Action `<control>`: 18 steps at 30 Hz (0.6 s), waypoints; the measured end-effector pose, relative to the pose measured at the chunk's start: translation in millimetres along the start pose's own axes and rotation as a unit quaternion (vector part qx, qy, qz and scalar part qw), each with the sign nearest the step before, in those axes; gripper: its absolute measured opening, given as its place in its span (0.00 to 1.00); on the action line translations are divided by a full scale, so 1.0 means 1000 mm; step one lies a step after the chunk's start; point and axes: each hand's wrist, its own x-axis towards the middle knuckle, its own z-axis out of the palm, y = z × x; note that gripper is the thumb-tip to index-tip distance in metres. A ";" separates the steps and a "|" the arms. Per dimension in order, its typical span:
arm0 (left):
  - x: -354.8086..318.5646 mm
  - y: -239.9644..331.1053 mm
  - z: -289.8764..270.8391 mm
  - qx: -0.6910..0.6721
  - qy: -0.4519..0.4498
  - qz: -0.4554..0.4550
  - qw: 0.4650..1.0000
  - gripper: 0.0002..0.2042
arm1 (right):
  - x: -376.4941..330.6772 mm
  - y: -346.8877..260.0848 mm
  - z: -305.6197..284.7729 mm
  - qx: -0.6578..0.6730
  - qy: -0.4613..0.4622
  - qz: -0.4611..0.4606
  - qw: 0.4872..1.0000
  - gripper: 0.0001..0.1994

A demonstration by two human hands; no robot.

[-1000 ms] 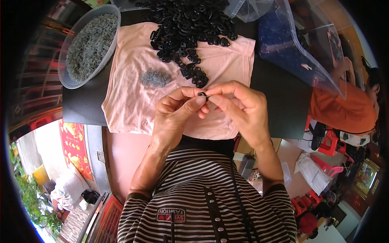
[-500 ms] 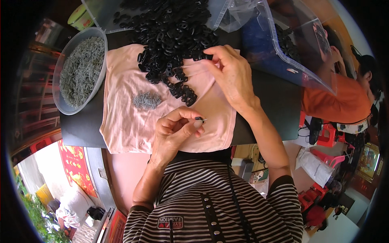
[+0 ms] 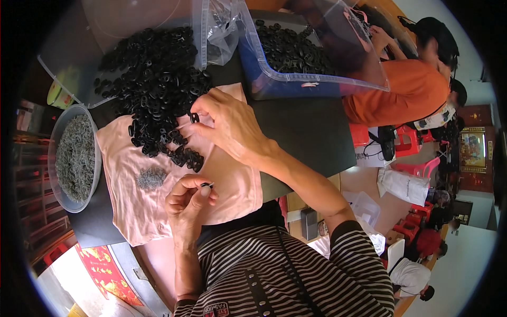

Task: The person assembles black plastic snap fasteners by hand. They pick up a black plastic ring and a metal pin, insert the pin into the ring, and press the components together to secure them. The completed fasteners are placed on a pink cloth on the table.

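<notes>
Note one small black holed piece [image 3: 194, 117] at the right hand [image 3: 229, 124], above the pink cloth [image 3: 227, 179] and just beside the heap of black pieces [image 3: 158, 68]. Pinched there between thumb and forefinger, with the fingers parted only by the width of the piece. Note a second dark piece [image 3: 206, 185] at the left hand [image 3: 183, 203], over the near part of the cloth. Gripped between thumb and forefinger, pressed nearly together, with remaining fingers curled in; too small to make out in finer shape.

Record on the cloth a small patch of grey pieces [image 3: 151, 178], near the left hand. Record, left of the cloth, a clear round tub [image 3: 97, 158] of similar grey pieces. Trace the heap back from the cloth to a clear tray [image 3: 65, 83]. Observe underneath a black tabletop [image 3: 306, 132]. Find at far right a clear bin [image 3: 285, 77] with more black pieces inside, and next to it a person in an orange top [image 3: 396, 90].
</notes>
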 end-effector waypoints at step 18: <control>-0.004 -0.002 0.002 0.032 0.011 0.012 0.999 0.05 | -0.056 -0.011 -0.022 -0.008 0.011 -0.014 1.000 0.06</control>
